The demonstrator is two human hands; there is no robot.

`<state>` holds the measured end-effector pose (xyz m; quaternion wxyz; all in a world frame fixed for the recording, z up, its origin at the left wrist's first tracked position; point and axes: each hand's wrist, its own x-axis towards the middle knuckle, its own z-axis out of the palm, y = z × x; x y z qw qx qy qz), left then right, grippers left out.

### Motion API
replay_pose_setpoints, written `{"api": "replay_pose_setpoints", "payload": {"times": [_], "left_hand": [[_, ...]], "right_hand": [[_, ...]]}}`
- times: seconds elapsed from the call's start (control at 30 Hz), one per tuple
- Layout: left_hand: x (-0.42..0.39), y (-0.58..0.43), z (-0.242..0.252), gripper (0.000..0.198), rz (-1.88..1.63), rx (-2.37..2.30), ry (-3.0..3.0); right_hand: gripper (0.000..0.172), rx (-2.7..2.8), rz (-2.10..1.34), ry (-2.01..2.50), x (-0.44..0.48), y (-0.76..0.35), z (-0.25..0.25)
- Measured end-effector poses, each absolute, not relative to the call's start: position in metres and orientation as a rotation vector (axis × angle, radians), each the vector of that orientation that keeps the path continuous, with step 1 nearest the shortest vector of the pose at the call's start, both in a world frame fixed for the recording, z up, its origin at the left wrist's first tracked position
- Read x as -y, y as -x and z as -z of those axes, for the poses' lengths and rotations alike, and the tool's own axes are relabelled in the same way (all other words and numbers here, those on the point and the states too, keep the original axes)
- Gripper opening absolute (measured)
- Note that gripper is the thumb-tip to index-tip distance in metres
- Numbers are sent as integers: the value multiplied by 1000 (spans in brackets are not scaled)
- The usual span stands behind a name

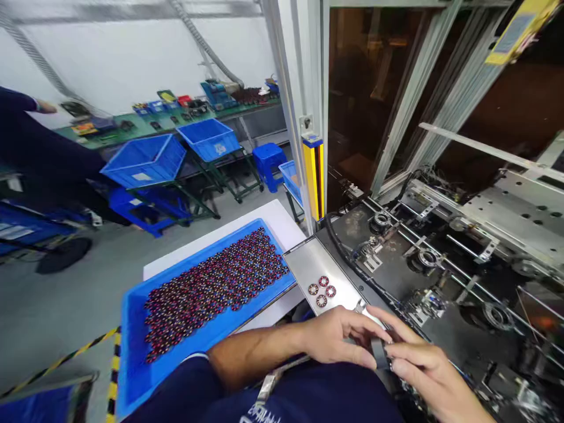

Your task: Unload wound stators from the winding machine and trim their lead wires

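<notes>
My left hand [341, 336] and my right hand [420, 363] meet at the front edge of a machine bed, both with fingers curled round a small dark part [379, 351] held between them. Just beyond my left hand, several small round red-and-copper wound coils [321, 290] lie on a bare steel plate [315, 261]. Left of the plate, a shallow blue tray [132, 329] holds many more of the same coils [215, 283] in a dense layer.
The machine bed [440, 264] to the right has rails and round fixtures [382, 220]. A yellow-and-black light curtain post [314, 176] stands at its corner. Blue bins [145, 160] on stands, a blue stool [268, 160] and a workbench sit behind. Another person's dark sleeve [26, 135] shows at far left.
</notes>
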<state>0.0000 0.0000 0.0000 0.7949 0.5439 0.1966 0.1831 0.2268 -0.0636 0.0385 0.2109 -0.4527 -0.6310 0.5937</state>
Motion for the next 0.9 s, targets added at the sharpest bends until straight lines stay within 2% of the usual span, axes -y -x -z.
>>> {"api": "replay_pose_setpoints", "payload": {"times": [0.13,0.23,0.3,0.37,0.4,0.5,0.63,0.9], "left_hand": [[-5,8,-1,67,-404,-397,-1187],[-15,22,13,73,-511,-417,-1274],[-29,34,36,79,-749,-640,-1357],[-47,46,68,68,-1052,-1027,-1402],[-56,51,86,63,-1121,-1139,-1397],[-75,60,136,54,-1177,-1276,-1376],[-76,61,173,51,-1189,-1343,-1358],[-71,63,180,50,-1151,-1363,-1370]], "right_hand": [[38,1830,-1788,1202,52,-219,-43],[37,1881,-1815,1152,27,-217,-49],[37,1961,-1633,1185,-9,-225,-50],[39,2041,-1258,1293,-60,-242,-43],[42,2098,-1011,1367,-91,-252,-35],[48,2064,-764,1509,-182,-282,-1],[34,2096,-624,1627,-258,-302,45],[31,2235,-591,1723,-274,-311,80]]}}
